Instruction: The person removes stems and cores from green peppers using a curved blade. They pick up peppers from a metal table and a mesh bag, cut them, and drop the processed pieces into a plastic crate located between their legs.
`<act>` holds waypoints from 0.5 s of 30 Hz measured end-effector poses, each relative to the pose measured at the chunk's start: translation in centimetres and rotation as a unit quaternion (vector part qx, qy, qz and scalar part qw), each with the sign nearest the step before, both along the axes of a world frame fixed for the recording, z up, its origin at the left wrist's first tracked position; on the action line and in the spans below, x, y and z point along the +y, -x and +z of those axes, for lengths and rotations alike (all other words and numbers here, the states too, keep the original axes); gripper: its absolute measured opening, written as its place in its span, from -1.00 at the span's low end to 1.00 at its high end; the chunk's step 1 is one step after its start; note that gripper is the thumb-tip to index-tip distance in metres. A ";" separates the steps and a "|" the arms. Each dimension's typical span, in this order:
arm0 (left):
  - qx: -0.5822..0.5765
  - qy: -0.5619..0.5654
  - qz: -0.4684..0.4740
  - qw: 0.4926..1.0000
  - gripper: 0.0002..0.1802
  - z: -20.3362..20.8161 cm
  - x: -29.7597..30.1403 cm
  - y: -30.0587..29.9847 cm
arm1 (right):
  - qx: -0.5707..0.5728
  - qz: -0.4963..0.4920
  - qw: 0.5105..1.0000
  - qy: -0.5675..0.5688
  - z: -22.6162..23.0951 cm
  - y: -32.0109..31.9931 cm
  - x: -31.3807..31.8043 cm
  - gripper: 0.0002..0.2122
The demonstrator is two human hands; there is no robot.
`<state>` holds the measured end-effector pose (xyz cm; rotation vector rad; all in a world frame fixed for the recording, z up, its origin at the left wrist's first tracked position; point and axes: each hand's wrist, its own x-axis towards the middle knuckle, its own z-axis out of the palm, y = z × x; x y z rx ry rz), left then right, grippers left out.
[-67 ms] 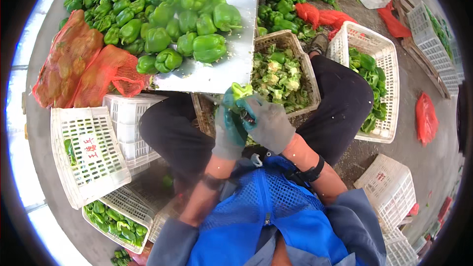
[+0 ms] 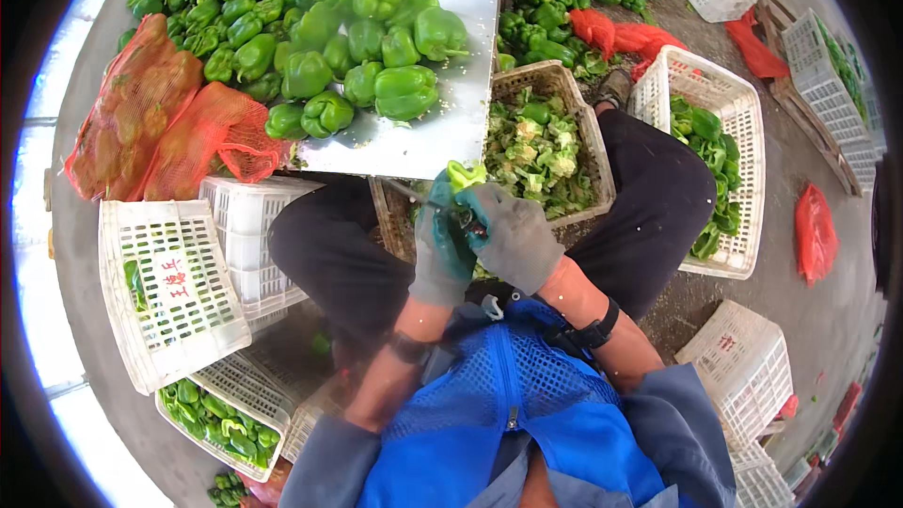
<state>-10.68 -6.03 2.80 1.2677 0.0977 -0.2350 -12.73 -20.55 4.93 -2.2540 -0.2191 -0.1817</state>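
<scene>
My left hand (image 2: pixel 442 240) and my right hand (image 2: pixel 513 233), both in grey gloves with teal palms, meet just beyond my lap at the table's near edge. A light green cut bell pepper (image 2: pixel 466 174) shows above the fingers, and my left hand appears closed on it. My right fingers curl around something dark between the palms, mostly hidden. What looks like a thin grey blade (image 2: pixel 403 190) sticks out to the left. Under and beyond the hands, a brown crate (image 2: pixel 588 136) holds pale pepper cores and scraps (image 2: pixel 541 150). Whole green bell peppers (image 2: pixel 404 91) are heaped on the metal table (image 2: pixel 447 132).
Red mesh sacks (image 2: pixel 141 122) lie at the table's left. White crates (image 2: pixel 174 301) stand by my left knee. Right of my leg is a white crate (image 2: pixel 748 132) of peppers. Another crate (image 2: pixel 743 357) and a red bag (image 2: pixel 815 235) rest on the floor farther right.
The view has shifted slightly, so the table and peppers sit a little farther right and lower. Both hands stay together in nearly the same pose.
</scene>
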 end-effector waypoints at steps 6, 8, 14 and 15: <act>0.001 -0.095 0.009 0.995 -0.39 2.2 0.4 -1.1 | 0.049 -0.067 0.986 -0.142 -0.6 -1.8 0.0 -0.67; 0.062 -0.053 0.050 0.995 -0.36 3.7 0.9 -2.5 | 0.190 -0.111 0.889 -0.402 0.8 -3.5 -0.9 -0.64; -0.272 -0.506 0.082 0.814 -0.36 4.5 4.2 -10.6 | 0.319 -0.075 0.743 -0.584 0.1 -7.1 -3.4 -0.70; -0.307 -0.560 0.069 0.766 -0.36 4.1 4.2 -12.8 | 0.317 -0.131 0.790 -0.508 -0.6 -7.6 -2.6 -0.70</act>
